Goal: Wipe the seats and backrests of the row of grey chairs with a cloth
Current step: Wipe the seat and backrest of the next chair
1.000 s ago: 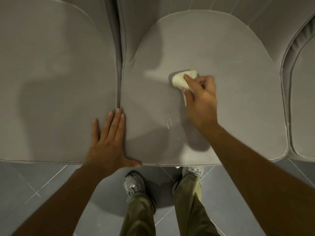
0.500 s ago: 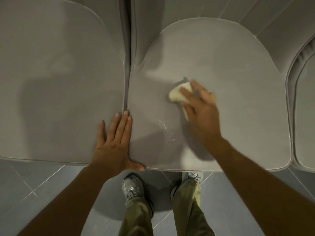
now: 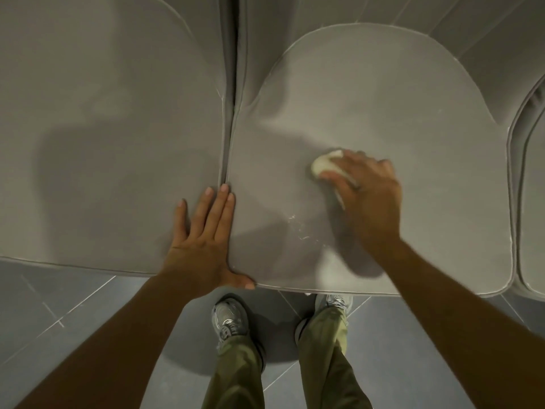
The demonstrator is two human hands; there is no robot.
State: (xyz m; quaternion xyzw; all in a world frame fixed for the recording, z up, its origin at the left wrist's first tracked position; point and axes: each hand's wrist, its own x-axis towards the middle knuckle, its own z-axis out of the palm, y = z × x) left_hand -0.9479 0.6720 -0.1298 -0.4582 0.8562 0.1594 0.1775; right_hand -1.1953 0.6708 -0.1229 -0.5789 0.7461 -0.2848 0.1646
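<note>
Fingers of our right hand curl over a pale, wadded cloth, pressing it flat against the middle seat of the row of grey chairs; the cloth shows only at the fingertips, the rest hidden under the palm. A ring sits on one finger. Just below the cloth, a few whitish scuffs mark the grey fabric. Our left hand lies open and flat, holding nothing, fingers together on the neighbouring seat beside the seam, thumb hooked at the front edge of the middle seat. Backrests rise at the top of the view (a third seat shows at right). Below, olive trousers and grey trainers stand on blue-grey floor tiles.
</note>
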